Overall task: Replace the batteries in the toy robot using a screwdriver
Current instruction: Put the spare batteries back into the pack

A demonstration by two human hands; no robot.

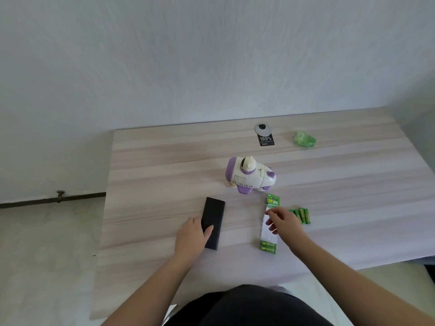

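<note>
A white and purple toy robot [250,177] stands near the middle of the wooden table [164,161]. In front of it lies a green battery pack [270,225], partly emptied, with two batteries left at its near end. My right hand [283,222] hovers over the pack with fingers loosely curled, holding nothing that I can see. Several loose green batteries [302,215] lie just right of that hand. My left hand [191,234] grips the left edge of a flat black case [213,222], thumb lying on top. No screwdriver shows.
A crumpled green wrapper [304,138] lies at the back right. A grey cable grommet [264,128] and a black label [266,140] sit near the far edge. A white wall rises behind the table; the floor is to the left.
</note>
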